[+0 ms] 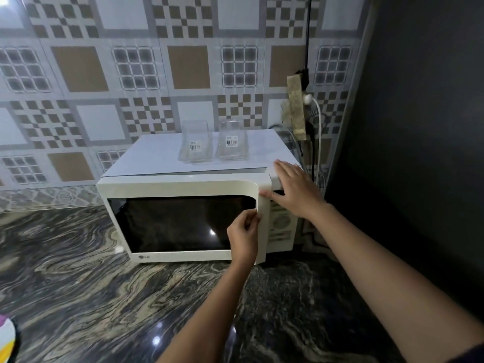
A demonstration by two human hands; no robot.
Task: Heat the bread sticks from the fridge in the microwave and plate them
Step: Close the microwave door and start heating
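Observation:
A white microwave [167,184] stands on the dark marbled counter against the tiled wall. Its door [180,224] has a dark window and sits a little ajar at its right edge. My left hand [245,235] grips that right door edge with curled fingers. My right hand [294,189] lies flat with fingers spread on the microwave's top right corner, above the control panel [281,224]. No bread sticks show; the inside of the microwave is hidden behind the dark window.
Two clear glass containers [194,145] [232,140] stand upside down on top of the microwave. Cables and a plug [309,100] hang on the wall to its right. A dark wall [419,127] closes the right side. A colourful plate edge [6,339] shows at the bottom left.

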